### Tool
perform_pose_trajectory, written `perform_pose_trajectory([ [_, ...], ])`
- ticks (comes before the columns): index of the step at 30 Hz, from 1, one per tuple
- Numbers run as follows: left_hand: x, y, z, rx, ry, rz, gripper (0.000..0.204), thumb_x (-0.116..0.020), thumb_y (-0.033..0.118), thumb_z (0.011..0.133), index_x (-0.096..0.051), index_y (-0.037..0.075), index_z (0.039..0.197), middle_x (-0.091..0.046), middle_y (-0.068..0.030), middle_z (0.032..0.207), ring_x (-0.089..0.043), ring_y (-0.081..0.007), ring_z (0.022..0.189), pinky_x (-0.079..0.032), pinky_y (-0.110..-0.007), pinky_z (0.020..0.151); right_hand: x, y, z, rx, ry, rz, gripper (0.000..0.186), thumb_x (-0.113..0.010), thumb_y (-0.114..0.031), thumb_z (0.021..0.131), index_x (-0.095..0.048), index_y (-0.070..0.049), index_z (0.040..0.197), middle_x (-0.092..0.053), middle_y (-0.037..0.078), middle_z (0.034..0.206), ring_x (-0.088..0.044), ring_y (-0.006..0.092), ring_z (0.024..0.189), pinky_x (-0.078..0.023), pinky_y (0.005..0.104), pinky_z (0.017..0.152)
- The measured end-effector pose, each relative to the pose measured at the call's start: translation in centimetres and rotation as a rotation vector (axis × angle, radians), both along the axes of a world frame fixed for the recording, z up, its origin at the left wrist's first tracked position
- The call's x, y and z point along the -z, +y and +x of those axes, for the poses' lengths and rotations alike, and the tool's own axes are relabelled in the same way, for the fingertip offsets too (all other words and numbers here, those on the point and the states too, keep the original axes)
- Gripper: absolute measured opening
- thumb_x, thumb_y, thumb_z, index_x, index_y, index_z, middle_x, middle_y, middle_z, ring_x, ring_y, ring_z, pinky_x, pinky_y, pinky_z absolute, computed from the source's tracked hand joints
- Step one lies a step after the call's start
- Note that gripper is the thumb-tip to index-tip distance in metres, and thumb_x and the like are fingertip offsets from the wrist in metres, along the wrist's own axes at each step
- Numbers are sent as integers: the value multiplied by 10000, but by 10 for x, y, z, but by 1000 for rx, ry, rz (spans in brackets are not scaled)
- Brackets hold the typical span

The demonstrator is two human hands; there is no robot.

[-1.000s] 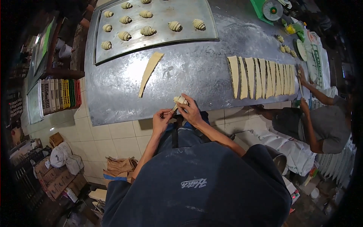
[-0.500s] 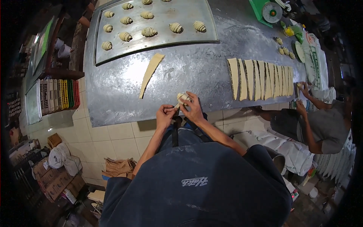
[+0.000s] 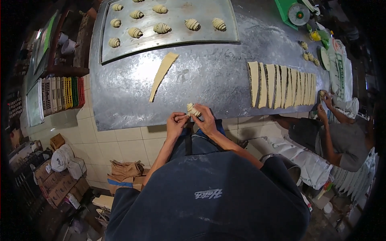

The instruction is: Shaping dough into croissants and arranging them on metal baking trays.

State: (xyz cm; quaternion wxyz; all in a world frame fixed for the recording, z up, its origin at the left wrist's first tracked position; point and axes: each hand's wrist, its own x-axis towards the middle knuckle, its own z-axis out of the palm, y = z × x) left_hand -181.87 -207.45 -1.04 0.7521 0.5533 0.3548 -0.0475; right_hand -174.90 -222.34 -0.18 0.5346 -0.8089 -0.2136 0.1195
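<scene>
In front of me, at the table's near edge, a rolled croissant (image 3: 192, 108) of pale layered dough is held up between both hands. My right hand (image 3: 206, 121) is closed around its right side, fingers curled over the roll. At its lower left, my left hand (image 3: 175, 123) is closed in a pinch by the dough's narrow tail, which the fingers mostly hide. Beyond them a single tapered dough strip (image 3: 163, 76) lies flat on the metal table (image 3: 209, 76). Several more dough strips (image 3: 277, 86) are laid side by side to the right.
A metal baking tray (image 3: 193, 39) with several rolled croissants sits at the far left. Small rolls (image 3: 309, 57), a green scale (image 3: 286, 14) and a white sack (image 3: 341, 74) are at the right. There, a co-worker's hands (image 3: 325, 105) hold dough. Crates (image 3: 64, 93) stand left of the table.
The roll has come slightly nearer to me and less of its tail shows between my hands. The view has shifted a little; the strips and tray stay in place on the table.
</scene>
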Motion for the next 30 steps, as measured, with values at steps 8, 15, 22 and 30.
perform_pose_trajectory([
  [8,-18,0,8,-101,111,-188,258,-628,49,860,-555,-22,1097,-659,-94,948,-645,-177,881,-531,-284,799,-15,-1,10,-23,131,-9,355,-725,-88,797,-649,-88,1145,-545,130,1238,-551,298,1122,-489,355,868],
  [15,-72,38,177,-198,-169,-215,318,-582,123,900,-531,-21,1179,-645,-113,1020,-632,-169,920,-514,-299,851,-66,54,177,43,-159,87,327,-738,-121,784,-642,-59,1090,-596,134,1095,-607,261,1016,-508,336,816],
  [22,-87,113,396,-297,-410,-125,366,-519,127,939,-436,-12,1267,-623,-162,1074,-626,-227,980,-507,-322,871,-88,150,398,109,-216,172,296,-724,-117,781,-644,-38,1054,-628,126,1024,-644,263,907,-514,329,784],
  [30,-60,135,418,-413,-336,190,338,-572,122,922,-402,16,1195,-545,-96,993,-643,-191,797,-527,-279,676,-23,187,478,-151,-245,-198,419,-655,-272,849,-569,-64,1202,-561,130,1222,-543,302,1131,-461,391,922],
])
